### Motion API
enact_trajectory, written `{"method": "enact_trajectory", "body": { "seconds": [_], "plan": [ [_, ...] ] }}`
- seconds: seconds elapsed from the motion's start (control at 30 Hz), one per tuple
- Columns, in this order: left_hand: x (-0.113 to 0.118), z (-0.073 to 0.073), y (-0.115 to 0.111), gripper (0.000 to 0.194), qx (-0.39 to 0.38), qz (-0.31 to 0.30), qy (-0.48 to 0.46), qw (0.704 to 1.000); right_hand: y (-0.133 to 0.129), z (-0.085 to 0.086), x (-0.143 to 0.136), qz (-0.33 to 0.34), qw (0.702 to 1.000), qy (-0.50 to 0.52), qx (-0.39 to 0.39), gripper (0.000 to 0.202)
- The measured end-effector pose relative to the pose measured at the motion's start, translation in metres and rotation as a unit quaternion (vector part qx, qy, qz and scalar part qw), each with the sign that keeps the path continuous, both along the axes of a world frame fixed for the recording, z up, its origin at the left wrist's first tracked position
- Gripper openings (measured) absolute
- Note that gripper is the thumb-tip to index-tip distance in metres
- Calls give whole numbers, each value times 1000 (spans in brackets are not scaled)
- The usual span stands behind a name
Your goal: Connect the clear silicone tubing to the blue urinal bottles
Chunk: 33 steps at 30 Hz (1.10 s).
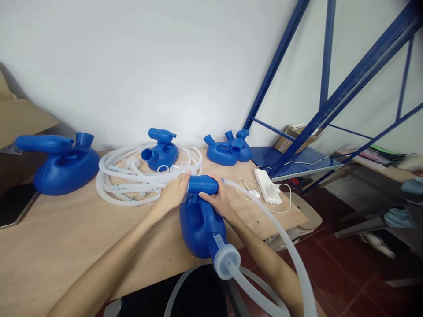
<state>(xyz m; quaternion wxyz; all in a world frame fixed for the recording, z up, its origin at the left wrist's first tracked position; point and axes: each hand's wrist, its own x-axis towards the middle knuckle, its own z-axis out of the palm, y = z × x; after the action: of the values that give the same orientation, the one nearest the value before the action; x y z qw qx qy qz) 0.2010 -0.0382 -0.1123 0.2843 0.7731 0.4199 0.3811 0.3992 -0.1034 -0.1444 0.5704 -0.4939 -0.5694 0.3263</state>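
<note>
A blue plastic urinal bottle (193, 226) is at the table's front edge, its neck pointing toward me. A translucent cap (227, 261) closes that neck, and a clear hose (254, 293) runs from it. Across the top of the bottle sits a blue tube-shaped funnel (202, 184). My left hand (175, 191) grips its left end; something clear shows at that rim, too small to make out. Around its right end wraps my right hand (220, 198), fingers closed. A second stretch of clear hose (280, 226) leads from the funnel's narrow right tip down past my right arm.
Coiled clear hoses (115, 176) lie behind my left hand. More blue bottles stand behind: a left one (66, 171), a middle one (165, 154) and a right pair (221, 154). A power strip (266, 187) is at right, near a blue shelf frame (287, 154). A cardboard box (24, 114) stands left.
</note>
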Motion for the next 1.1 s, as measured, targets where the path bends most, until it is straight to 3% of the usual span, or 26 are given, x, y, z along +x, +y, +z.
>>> {"method": "enact_trajectory", "body": {
  "seconds": [0.2,0.27,0.47,0.6,0.73,0.9,1.1],
  "plan": [
    [-12,-5,-6,61,70,-14,36,997,-1,5,-3,-9,1000,-4,0,76],
    [-9,-7,-4,56,83,-13,40,996,-1,6,-5,-11,1000,-4,2,74],
    [5,1,-8,48,55,31,46,997,1,5,-8,-17,1000,7,26,71],
    [-1,5,-15,53,30,10,34,999,0,4,-6,-18,1000,-7,23,73],
    [-19,-5,-32,63,13,4,24,1000,0,1,-5,-17,999,8,25,73],
    [-32,-23,-56,30,5,-39,39,999,2,-4,-4,-26,1000,7,15,77],
    [-22,-30,-57,27,6,1,-12,1000,-2,1,-5,-49,999,11,0,85]
  ]
}}
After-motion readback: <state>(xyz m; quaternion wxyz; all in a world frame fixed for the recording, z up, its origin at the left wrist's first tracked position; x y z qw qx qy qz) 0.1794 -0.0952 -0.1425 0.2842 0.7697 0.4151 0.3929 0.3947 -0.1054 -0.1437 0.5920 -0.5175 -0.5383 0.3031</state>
